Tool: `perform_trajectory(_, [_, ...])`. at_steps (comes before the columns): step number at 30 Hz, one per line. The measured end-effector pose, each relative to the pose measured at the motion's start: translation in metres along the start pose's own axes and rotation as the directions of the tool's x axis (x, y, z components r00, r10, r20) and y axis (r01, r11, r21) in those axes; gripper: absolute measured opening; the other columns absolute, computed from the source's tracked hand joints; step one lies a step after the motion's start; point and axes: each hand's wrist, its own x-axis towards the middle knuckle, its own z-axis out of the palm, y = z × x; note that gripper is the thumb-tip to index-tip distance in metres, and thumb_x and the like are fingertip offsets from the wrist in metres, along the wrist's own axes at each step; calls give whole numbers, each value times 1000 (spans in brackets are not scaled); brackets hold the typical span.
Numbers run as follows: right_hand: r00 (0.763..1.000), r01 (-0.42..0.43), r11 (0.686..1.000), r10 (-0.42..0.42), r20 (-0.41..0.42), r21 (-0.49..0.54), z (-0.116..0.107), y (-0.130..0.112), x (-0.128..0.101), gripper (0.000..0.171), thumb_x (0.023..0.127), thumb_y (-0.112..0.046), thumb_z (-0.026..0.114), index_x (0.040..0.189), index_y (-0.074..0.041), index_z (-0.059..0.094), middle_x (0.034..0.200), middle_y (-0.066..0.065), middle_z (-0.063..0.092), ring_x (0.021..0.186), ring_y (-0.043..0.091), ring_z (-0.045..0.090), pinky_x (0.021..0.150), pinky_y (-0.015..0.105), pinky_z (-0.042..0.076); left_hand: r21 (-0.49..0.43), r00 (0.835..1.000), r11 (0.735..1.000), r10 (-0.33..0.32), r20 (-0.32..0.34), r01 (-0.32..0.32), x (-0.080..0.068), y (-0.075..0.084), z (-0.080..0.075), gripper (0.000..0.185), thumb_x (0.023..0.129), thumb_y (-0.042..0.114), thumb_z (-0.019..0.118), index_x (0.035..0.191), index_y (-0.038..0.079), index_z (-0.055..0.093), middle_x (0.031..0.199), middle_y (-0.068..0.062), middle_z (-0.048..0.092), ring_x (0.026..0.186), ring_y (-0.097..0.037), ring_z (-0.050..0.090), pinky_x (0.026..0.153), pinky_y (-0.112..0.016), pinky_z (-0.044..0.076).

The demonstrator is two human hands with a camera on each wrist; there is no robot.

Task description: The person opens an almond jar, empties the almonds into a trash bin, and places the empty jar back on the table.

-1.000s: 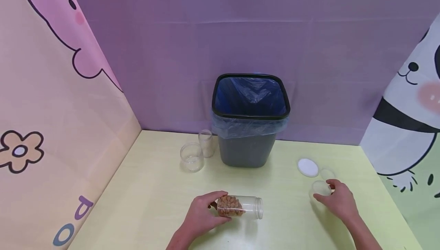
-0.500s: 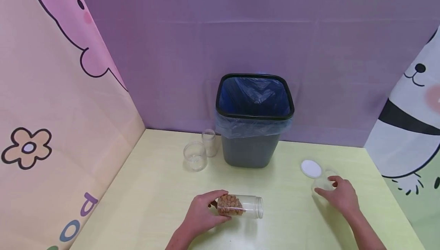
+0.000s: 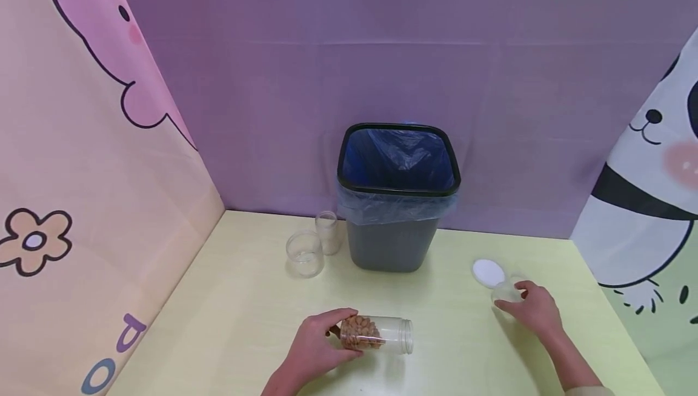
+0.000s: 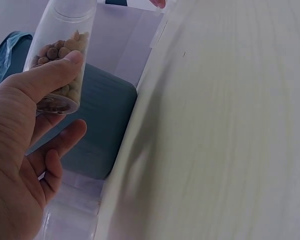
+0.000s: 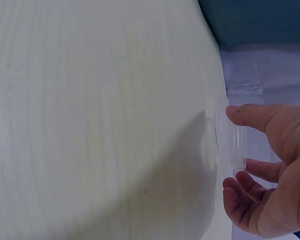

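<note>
A clear plastic jar (image 3: 382,334) lies on its side on the yellow-green table (image 3: 240,311), mouth to the right and without a lid, with brown nuts piled at its base end. My left hand (image 3: 319,344) grips that base end; in the left wrist view the thumb lies across the jar (image 4: 60,60) and my left hand (image 4: 25,150) curls behind it. At the right, my right hand (image 3: 531,308) pinches a small clear lid (image 3: 504,292), seen edge-on between thumb and fingers as the clear lid (image 5: 230,137) in my right hand (image 5: 270,175).
A grey waste bin (image 3: 397,202) with a blue liner stands at the back centre. Two empty clear jars, a wide one (image 3: 304,254) and a slim one (image 3: 327,232), stand left of it. A white lid (image 3: 488,272) lies just beyond my right hand. Printed cloth walls close in three sides.
My right hand has moved the clear lid a little farther back, closer to the white lid. My left hand and the jar have stayed in place.
</note>
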Motion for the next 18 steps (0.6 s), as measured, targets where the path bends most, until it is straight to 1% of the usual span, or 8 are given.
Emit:
perform_trajectory(3, [1000, 3, 1000, -3, 5, 2, 2, 2, 3, 69, 76, -33, 81, 116, 17, 53, 101, 33, 59, 87, 41, 59, 70, 47, 47, 4, 1000, 1000, -15, 8, 15, 0, 0, -1, 61, 62, 29, 93, 117, 20, 68, 111, 6, 69, 84, -4, 62, 66, -27, 54])
perform_trajectory(8, [1000, 0, 1000, 0, 21, 2, 6, 4, 6, 69, 75, -33, 81, 116, 16, 52, 98, 29, 60, 83, 36, 59, 65, 41, 46, 5, 1000, 1000, -22, 20, 22, -3, -3, -1, 62, 62, 28, 93, 118, 18, 68, 110, 6, 69, 78, -3, 62, 65, -26, 54])
perform_trajectory(10, [1000, -3, 1000, 3, 30, 1, 7, 4, 6, 69, 76, -33, 80, 116, 16, 52, 98, 28, 60, 82, 35, 59, 65, 40, 46, 9, 999, 1000, -21, 24, 21, -4, -4, -1, 62, 62, 28, 93, 118, 16, 68, 110, 5, 69, 76, -2, 62, 64, -27, 54])
perform_trajectory(18, [1000, 3, 1000, -3, 15, -14, 5, 4, 7, 66, 75, -28, 78, 116, 15, 51, 98, 29, 59, 84, 38, 58, 67, 43, 46, 9, 1000, 1000, -14, 19, 14, 0, -6, -3, 62, 62, 27, 93, 118, 17, 68, 110, 4, 69, 76, -2, 61, 64, -25, 54])
